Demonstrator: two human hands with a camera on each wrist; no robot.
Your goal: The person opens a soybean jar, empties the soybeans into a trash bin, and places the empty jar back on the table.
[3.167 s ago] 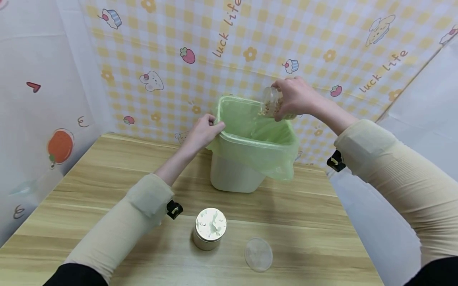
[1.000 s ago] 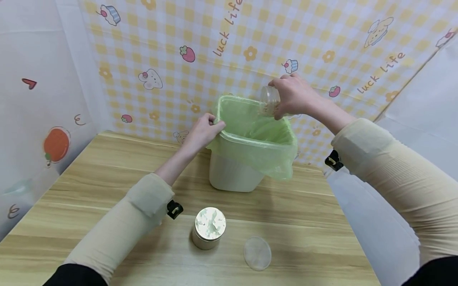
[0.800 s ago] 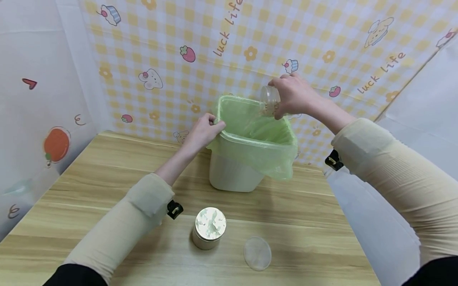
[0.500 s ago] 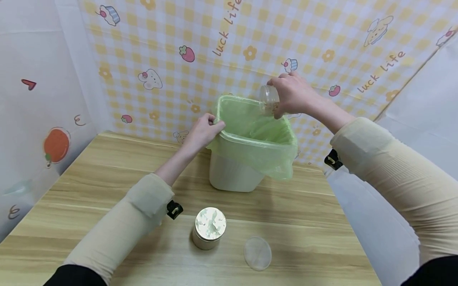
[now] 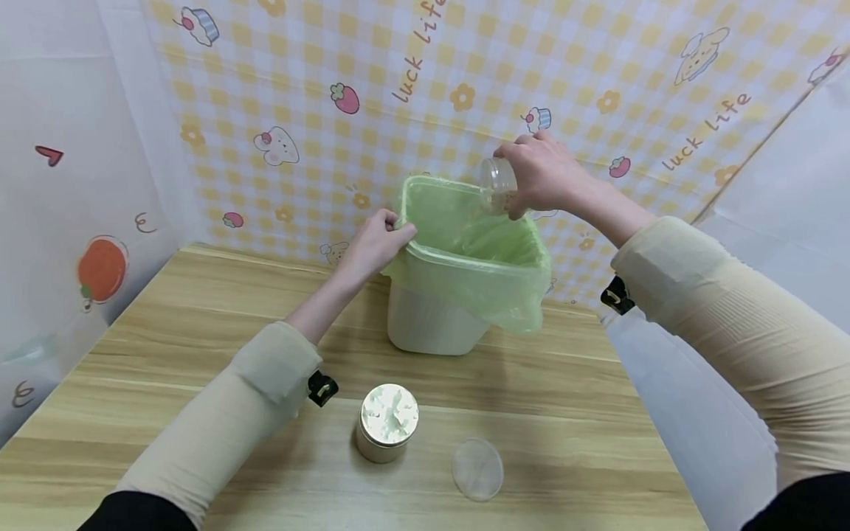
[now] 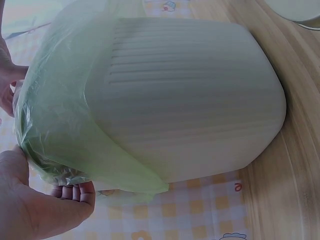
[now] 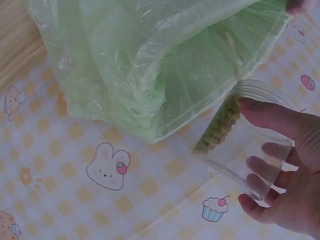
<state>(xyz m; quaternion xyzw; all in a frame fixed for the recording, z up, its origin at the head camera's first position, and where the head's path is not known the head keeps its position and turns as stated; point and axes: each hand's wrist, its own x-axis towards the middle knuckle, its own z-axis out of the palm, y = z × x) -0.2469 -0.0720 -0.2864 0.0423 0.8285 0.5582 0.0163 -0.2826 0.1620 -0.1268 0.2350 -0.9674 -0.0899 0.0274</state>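
Note:
In the head view, a whitish trash bin (image 5: 432,324) lined with a green plastic bag (image 5: 474,284) stands against the patterned backdrop. My left hand (image 5: 375,245) grips its lined rim at the left corner, fingers curled over the edge, as the left wrist view shows. Over the bin's right side my right hand (image 5: 547,173) holds a clear plastic jar (image 5: 496,184) tipped on its side, mouth toward the bag's opening. In the right wrist view some yellowish beans (image 7: 220,130) lie along the jar's lower wall, with thumb and fingers wrapped round it.
Nearer the person, a metallic tin (image 5: 387,424) stands on the wooden table (image 5: 232,295). To the tin's right lies a clear round lid (image 5: 477,470). The patterned backdrop (image 5: 319,147) rises right behind the bin.
The jar holds visibly fewer beans than about three seconds ago; some fell from it into the bag. Left hand and bin keep their places; the right hand barely shifts.

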